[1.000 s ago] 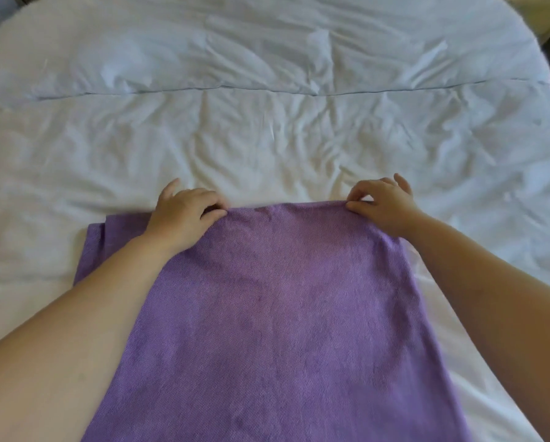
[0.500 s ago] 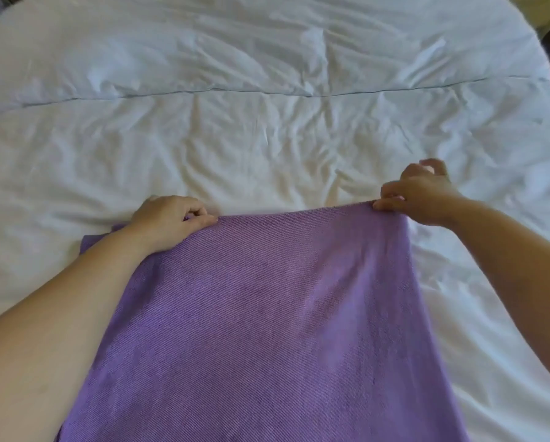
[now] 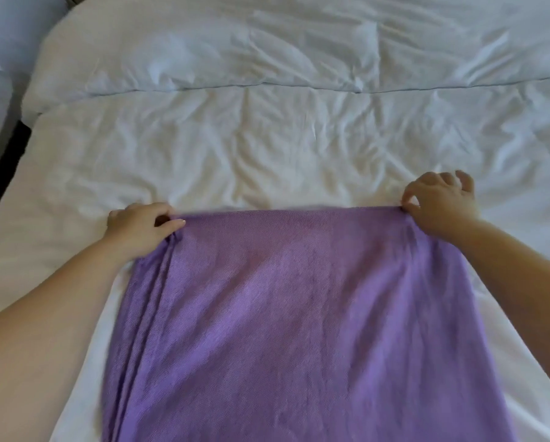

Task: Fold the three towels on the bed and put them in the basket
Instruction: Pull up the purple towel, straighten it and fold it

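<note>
Both hands have slid apart along the far edge of the purple towel (image 3: 299, 314): left hand (image 3: 139, 228) and right hand (image 3: 439, 202) each pinch a corner, stretching it flat on the bed (image 3: 267, 138), probably ready for the next fold.

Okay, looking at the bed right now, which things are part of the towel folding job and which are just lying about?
Part of the job: purple towel; left hand and right hand, each pinching a far corner of it.

Just lying about: white duvet underneath; dark strip at the bed's left edge, unclear what. No basket or other towels in view.
</note>
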`<state>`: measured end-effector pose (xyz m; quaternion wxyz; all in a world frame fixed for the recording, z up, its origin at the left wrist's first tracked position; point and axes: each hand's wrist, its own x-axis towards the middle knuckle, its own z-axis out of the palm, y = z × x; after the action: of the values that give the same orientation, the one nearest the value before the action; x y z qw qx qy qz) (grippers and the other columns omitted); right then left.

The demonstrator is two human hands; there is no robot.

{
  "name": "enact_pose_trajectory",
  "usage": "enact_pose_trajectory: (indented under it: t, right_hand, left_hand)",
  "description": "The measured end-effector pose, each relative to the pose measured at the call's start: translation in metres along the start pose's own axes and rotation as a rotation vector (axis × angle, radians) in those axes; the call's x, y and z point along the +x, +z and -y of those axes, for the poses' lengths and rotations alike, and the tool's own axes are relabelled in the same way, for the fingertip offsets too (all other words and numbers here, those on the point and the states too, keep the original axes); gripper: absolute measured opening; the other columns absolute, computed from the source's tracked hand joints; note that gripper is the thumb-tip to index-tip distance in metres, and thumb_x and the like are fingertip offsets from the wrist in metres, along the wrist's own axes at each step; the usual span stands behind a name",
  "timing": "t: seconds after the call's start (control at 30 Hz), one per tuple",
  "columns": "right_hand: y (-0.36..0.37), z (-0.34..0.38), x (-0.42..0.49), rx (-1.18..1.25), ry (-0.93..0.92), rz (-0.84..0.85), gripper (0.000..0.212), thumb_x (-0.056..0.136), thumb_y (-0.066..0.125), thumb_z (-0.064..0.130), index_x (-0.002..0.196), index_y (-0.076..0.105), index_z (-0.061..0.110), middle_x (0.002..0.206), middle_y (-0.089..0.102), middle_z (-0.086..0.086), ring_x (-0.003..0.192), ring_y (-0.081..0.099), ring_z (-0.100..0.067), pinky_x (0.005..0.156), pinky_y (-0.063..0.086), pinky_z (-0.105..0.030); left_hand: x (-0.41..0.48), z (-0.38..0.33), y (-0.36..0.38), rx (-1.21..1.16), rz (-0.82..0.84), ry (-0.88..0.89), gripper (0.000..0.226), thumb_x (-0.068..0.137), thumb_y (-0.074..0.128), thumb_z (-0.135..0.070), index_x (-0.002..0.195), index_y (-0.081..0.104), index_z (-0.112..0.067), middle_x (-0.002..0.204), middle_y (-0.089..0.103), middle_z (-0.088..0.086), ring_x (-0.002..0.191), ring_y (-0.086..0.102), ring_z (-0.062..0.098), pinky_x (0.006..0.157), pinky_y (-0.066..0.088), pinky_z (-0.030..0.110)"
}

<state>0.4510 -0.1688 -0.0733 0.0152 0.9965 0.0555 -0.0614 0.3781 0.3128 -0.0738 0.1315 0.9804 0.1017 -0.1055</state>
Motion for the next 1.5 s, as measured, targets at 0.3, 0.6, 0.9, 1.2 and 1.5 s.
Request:
enact_pose_trajectory:
  t: [0.3, 0.6, 0.9, 1.2, 1.5]
  right_hand:
    - [0.008, 0.122, -0.013, 0.419, -0.191, -0.118, 0.031, 0.089, 0.057, 0.046, 0.111, 0.063, 0.025, 0.115, 0.063, 0.003, 0.116, 0.049, -0.025, 0.104, 0.023, -0.037]
    - [0.012, 0.180, -0.008, 0.286, -0.194, -0.054, 0.019, 0.091, 0.051, 0.033, 0.101, 0.061, 0.021, 0.106, 0.059, -0.002, 0.109, 0.048, -0.028, 0.102, 0.025, -0.040]
    - [0.000, 0.251, -0.012, 0.448, -0.361, 0.019, 0.030, 0.090, 0.055, 0.042, 0.114, 0.059, 0.024, 0.114, 0.059, 0.001, 0.112, 0.049, -0.023, 0.102, 0.024, -0.036]
    - [0.002, 0.290, -0.022, 0.404, -0.238, -0.213, 0.024, 0.092, 0.053, 0.025, 0.114, 0.058, 0.021, 0.120, 0.053, -0.001, 0.118, 0.043, -0.025, 0.107, 0.017, -0.036]
    - [-0.003, 0.305, -0.106, 0.547, -0.259, -0.215, 0.022, 0.089, 0.058, 0.019, 0.109, 0.062, 0.014, 0.116, 0.056, -0.005, 0.112, 0.048, -0.029, 0.107, 0.026, -0.045]
  left_hand:
    - [-0.008, 0.003, -0.015, -0.791, -0.039, -0.174, 0.013, 0.095, 0.052, -0.033, 0.085, 0.059, -0.029, 0.092, 0.061, -0.004, 0.084, 0.055, 0.014, 0.074, 0.043, 0.029]
    - [-0.035, 0.007, 0.011, -0.305, -0.195, -0.162, 0.036, 0.081, 0.063, -0.056, 0.096, 0.060, -0.022, 0.090, 0.060, -0.006, 0.085, 0.057, 0.018, 0.075, 0.046, 0.032]
    - [-0.029, 0.001, 0.004, -0.744, -0.092, -0.201, 0.023, 0.085, 0.069, -0.026, 0.084, 0.063, -0.005, 0.076, 0.058, 0.004, 0.069, 0.052, 0.016, 0.064, 0.040, 0.027]
    - [-0.026, 0.006, 0.012, -0.631, -0.205, -0.166, 0.029, 0.088, 0.064, -0.029, 0.076, 0.061, -0.003, 0.074, 0.057, 0.007, 0.069, 0.050, 0.019, 0.065, 0.040, 0.028]
    - [-0.117, 0.024, 0.016, -0.437, -0.085, -0.199, 0.048, 0.074, 0.077, -0.043, 0.044, 0.044, -0.025, 0.057, 0.045, -0.001, 0.059, 0.045, 0.018, 0.061, 0.040, 0.026]
